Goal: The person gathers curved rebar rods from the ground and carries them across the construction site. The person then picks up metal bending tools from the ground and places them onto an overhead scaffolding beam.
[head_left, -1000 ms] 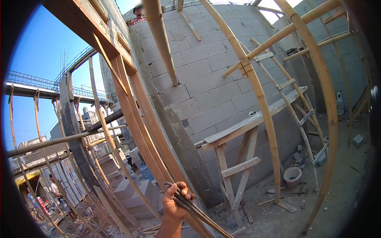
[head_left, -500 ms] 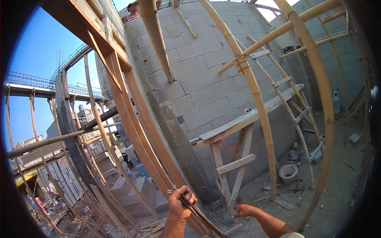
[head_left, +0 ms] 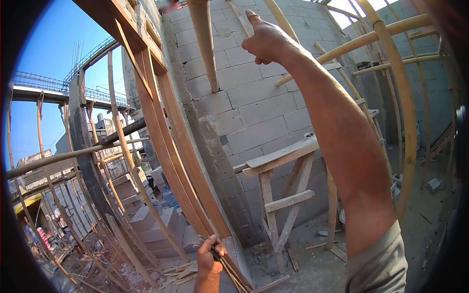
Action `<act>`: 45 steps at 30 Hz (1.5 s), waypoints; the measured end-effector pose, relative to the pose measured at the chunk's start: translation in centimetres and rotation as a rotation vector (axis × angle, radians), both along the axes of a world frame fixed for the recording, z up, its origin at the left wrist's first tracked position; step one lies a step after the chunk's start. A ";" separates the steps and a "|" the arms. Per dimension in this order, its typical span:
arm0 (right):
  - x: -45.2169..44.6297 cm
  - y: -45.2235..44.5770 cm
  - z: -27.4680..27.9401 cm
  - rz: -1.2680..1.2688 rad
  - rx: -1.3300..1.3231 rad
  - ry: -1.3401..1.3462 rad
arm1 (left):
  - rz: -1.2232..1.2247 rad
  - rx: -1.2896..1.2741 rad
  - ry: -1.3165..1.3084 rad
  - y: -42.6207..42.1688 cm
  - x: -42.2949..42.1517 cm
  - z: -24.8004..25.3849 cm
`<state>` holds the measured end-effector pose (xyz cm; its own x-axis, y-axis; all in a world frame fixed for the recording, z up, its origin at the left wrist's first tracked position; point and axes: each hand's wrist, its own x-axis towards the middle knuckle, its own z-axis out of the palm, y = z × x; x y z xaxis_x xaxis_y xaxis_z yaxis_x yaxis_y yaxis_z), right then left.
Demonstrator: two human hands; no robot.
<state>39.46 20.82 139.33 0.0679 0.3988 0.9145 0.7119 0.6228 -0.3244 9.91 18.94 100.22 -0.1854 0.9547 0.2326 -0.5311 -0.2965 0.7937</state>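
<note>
My left hand (head_left: 209, 256), low in the middle of the view, is closed around a bundle of thin dark rods (head_left: 233, 277) that slants down to the right. Just beyond it rises a reddish-brown timber post (head_left: 168, 151), part of a tall frame. My right hand (head_left: 271, 43) is raised high in front of the grey block wall (head_left: 254, 119). Its index finger stretches up and to the left, the other fingers are partly curled, and nothing shows in it. The forearm hides part of the bamboo scaffold (head_left: 386, 58) and the ladder behind.
A wooden trestle with a plank (head_left: 283, 156) stands against the wall. Bamboo poles (head_left: 117, 112) cross the left side, with stacked grey blocks (head_left: 156, 229) below. Offcuts (head_left: 181, 272) litter the ground. A round pole (head_left: 202, 49) hangs down near the top.
My right arm has swung from low beside the trestle to high up, index finger extended. My left hand has shifted slightly left and down, still holding the rods.
</note>
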 end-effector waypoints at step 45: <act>0.6 -3.2 1.7 -0.399 0.101 -0.122 | -0.054 -0.044 0.034 -0.4 1.1 0.2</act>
<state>40.09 17.65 141.05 0.0876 0.2708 0.9586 0.9330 0.3150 -0.1743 11.01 18.52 100.43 -0.1260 0.9725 0.1960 -0.5179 -0.2330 0.8231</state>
